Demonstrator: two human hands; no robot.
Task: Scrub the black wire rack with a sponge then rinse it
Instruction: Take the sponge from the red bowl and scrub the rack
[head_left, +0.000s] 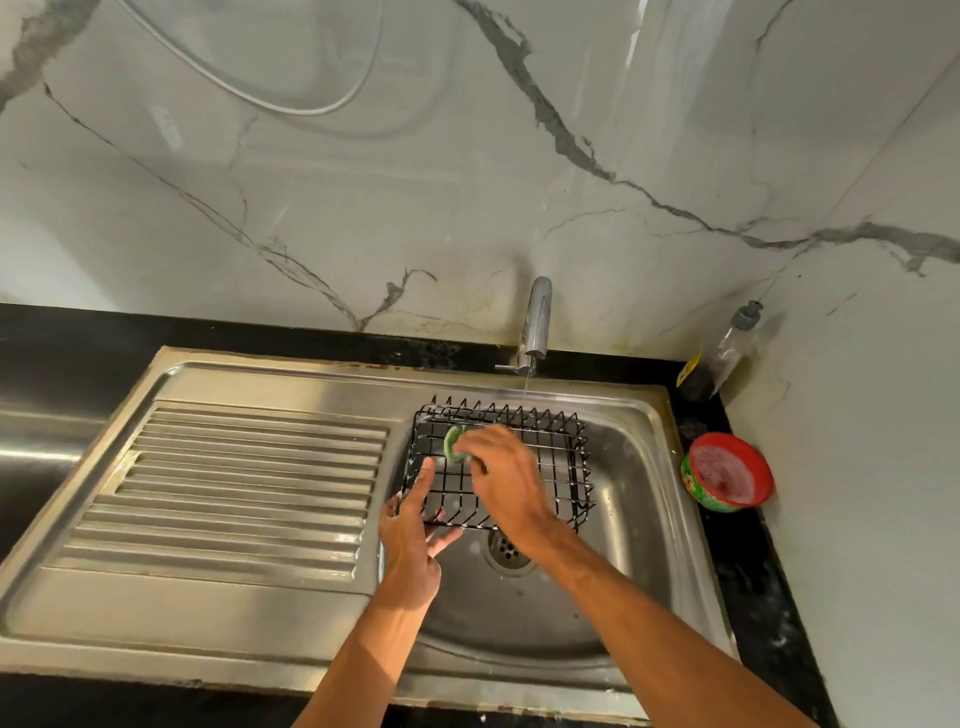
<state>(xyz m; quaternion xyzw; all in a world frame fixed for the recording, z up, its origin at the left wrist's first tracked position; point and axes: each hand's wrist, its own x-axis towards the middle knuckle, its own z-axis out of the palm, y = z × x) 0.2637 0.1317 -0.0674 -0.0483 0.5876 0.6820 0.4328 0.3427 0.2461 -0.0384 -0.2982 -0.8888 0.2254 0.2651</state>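
head: sink holds rack; right fingers pinch sponge, left fingers straight against rack.

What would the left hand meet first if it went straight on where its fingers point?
Probably the rack: its left wall, which the left hand seems to touch; depth is unclear.
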